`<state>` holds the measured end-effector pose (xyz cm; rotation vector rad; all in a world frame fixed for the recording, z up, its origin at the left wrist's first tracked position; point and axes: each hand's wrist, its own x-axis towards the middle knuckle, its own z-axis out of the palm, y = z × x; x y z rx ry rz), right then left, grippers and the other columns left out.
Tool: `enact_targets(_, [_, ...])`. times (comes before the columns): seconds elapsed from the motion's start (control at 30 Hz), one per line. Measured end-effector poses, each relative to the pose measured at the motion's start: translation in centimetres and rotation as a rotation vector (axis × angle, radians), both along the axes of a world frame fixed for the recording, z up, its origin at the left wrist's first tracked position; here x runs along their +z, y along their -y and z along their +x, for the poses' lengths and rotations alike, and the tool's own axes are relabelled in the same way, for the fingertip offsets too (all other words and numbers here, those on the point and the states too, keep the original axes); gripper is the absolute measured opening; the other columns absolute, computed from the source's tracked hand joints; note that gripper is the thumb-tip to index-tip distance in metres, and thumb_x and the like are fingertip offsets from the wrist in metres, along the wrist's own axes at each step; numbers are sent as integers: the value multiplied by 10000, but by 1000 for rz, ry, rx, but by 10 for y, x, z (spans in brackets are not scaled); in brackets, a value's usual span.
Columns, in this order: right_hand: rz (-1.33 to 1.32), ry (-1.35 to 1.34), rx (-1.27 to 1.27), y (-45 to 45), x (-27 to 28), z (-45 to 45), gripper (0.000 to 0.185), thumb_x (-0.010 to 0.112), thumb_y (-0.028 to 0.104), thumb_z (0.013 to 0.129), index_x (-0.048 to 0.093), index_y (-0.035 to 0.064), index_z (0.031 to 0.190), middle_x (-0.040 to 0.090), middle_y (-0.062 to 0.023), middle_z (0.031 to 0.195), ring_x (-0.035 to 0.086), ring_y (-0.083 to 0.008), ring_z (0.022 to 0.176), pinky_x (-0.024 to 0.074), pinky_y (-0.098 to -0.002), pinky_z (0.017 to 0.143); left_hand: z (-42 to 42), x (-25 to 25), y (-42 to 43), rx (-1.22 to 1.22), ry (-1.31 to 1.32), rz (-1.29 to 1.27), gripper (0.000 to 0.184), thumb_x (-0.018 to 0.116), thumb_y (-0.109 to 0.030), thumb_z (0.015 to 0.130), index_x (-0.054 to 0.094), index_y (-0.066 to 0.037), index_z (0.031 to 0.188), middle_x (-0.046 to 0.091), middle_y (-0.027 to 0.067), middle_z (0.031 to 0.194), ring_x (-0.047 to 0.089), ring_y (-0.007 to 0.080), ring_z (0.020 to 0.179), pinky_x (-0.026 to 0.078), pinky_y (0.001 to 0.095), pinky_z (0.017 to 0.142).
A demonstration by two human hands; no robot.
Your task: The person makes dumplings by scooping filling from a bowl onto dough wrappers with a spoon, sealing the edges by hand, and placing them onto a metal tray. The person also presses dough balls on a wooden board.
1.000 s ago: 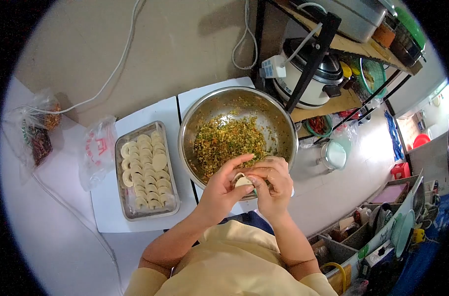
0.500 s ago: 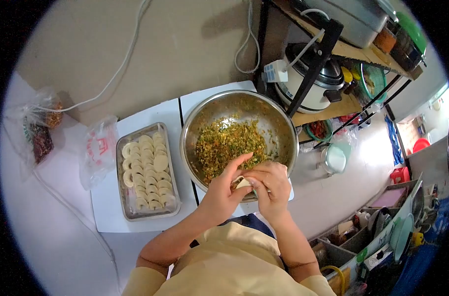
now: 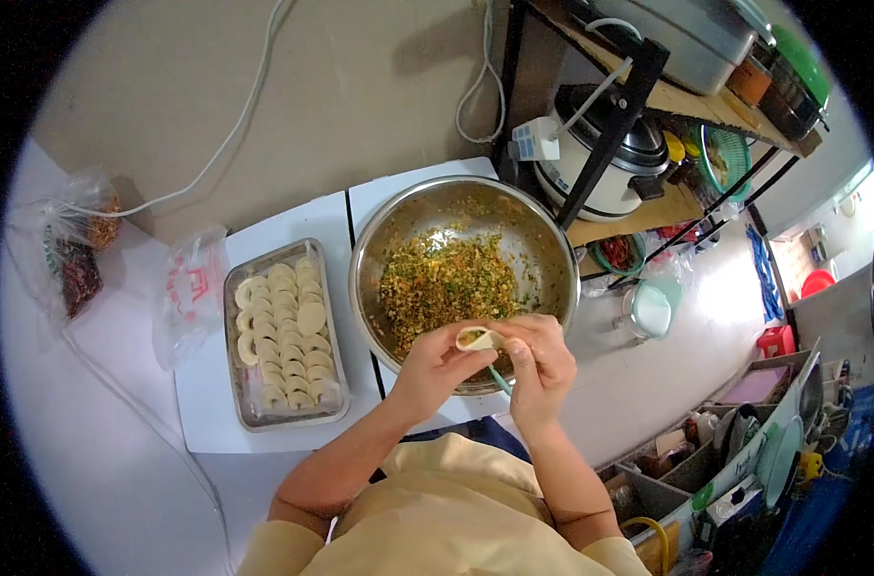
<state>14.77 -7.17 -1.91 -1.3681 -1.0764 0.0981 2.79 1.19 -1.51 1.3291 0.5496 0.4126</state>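
Note:
A partly folded dumpling [image 3: 481,341] with filling showing at its open left end is held over the near rim of the steel bowl [image 3: 362,326]. My left hand [image 3: 429,370] is closed on its left side. At its right edge, my right hand [image 3: 538,360] pinches the wrapper. A thin pale green handle [image 3: 500,380] sticks out under the right hand; the rest of that tool is hidden. Chopped green and orange filling [image 3: 447,283] lies in the bowl. To the left, a metal tray [image 3: 243,408] carries rows of folded dumplings [image 3: 288,326].
A crumpled plastic bag [image 3: 192,288] lies left of the tray, on the white table [image 3: 202,422]. Behind the bowl on the right, a shelf rack [image 3: 610,130] holds a rice cooker [image 3: 591,182]. White cables run along the wall. Bins with kitchenware [image 3: 677,461] stand at the lower right.
Both hands have risen slightly and turned the dumpling, so its open end with filling now shows. The pale green handle has come into clearer view. Tray and bowl stay in place.

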Motion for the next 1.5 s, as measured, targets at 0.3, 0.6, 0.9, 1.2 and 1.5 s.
enact_targets(0.3, [-16, 304, 168, 3, 23, 20, 245, 676, 173, 720, 707, 150, 962, 613, -44, 983, 544, -228, 896, 354, -352, 816, -8, 1, 1, -84, 80, -71, 285, 552, -40, 892, 517, 22, 1168, 600, 43, 1038, 558, 83, 947, 455, 230, 827])
enact_targets(0.6, [-11, 338, 213, 2, 19, 22, 176, 671, 159, 717, 693, 131, 890, 612, -21, 887, 537, -218, 812, 345, -352, 727, -12, 15, 4, -145, 33, -100, 317, 549, -50, 899, 493, 22, 1203, 590, 61, 1075, 560, 111, 1004, 461, 249, 860])
enact_targets(0.9, [-45, 197, 137, 1, 18, 13, 116, 677, 111, 713, 657, 116, 827, 623, -54, 879, 556, -243, 759, 369, -344, 733, -10, 1, 7, -95, 49, -94, 342, 550, -48, 898, 479, 26, 1224, 578, 67, 1099, 553, 120, 1025, 459, 255, 871])
enact_targets(1.2, [-50, 347, 195, 2, 16, 16, 187, 647, 135, 738, 690, 122, 920, 615, -61, 946, 551, -234, 835, 366, -362, 753, -10, 0, 6, -110, 39, -78, 343, 552, -34, 894, 486, 17, 1228, 577, 57, 1095, 548, 106, 1016, 452, 251, 879])
enact_targets(1.5, [7, 358, 213, 3, 19, 16, 166, 661, 129, 723, 674, 112, 888, 611, -64, 938, 552, -241, 831, 369, -368, 744, -11, 4, 8, -98, 52, -52, 362, 552, -35, 895, 476, 18, 1245, 579, 55, 1094, 548, 96, 1005, 460, 241, 851])
